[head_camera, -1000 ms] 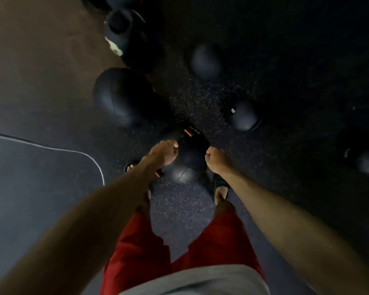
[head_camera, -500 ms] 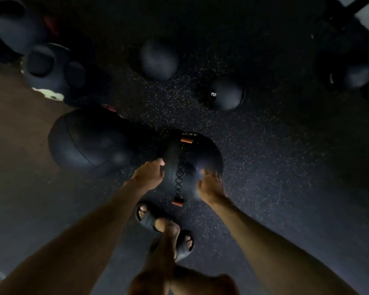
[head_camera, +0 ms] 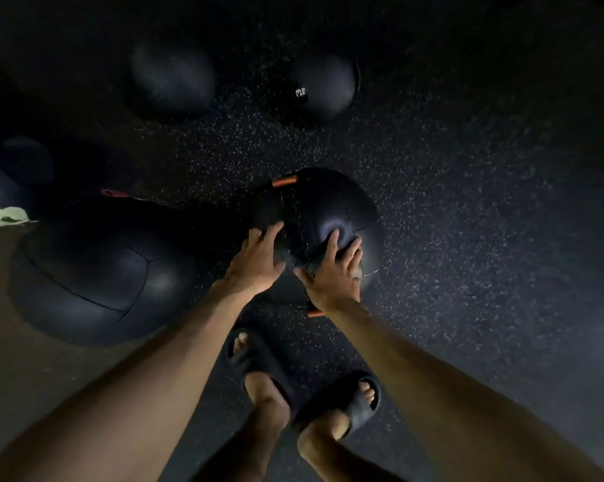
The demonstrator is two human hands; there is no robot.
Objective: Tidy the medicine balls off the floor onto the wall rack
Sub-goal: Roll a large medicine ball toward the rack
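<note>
A black medicine ball [head_camera: 328, 203] with lacing and orange tabs lies on the speckled dark floor in front of me. My left hand [head_camera: 255, 262] lies against its near left side with fingers stretched out. My right hand [head_camera: 335, 273] rests on its near top, fingers spread flat on the surface. A larger black medicine ball [head_camera: 98, 269] sits just to the left, close to the laced ball. Two smaller black balls lie farther back, one plain [head_camera: 171, 78] and one marked "3" [head_camera: 324, 85]. No wall rack is in view.
My feet in black slides [head_camera: 349, 401] stand right behind the laced ball. Another dark ball with a pale green patch [head_camera: 4, 215] sits at the far left edge. Brown flooring [head_camera: 1, 342] borders the dark mat on the left. Speckled floor stretches to the right.
The view has dropped closer to the laced ball. My hands have shifted from its two sides onto its near top face, with fingers now spread.
</note>
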